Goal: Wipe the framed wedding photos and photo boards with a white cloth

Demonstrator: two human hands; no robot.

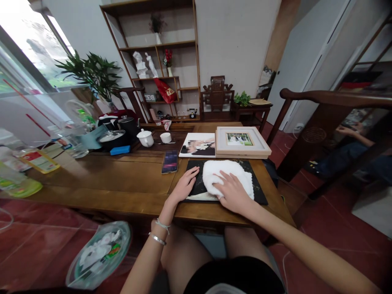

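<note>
My right hand (233,192) lies with its fingers spread on a white fluffy cloth (226,171), pressing it from above. Beneath the cloth is a dark, flat, rectangular board (261,197) with pale specks, resting near the table's front edge. A whitish strip (200,196) shows along the board's near side, partly hidden by the cloth. My left hand (184,183) rests at the board's left edge, fingers stretched out and nothing in them. Just beyond that hand, a phone (169,161) lies face up on the wooden table.
Behind the board are a photo print (197,145) and a light framed picture (241,141). A white teapot (145,138), cup (165,137) and blue block (120,150) stand farther left. Bottles (39,159) line the left end. A waste bin (99,253) is below; a wooden chair (324,110) is right.
</note>
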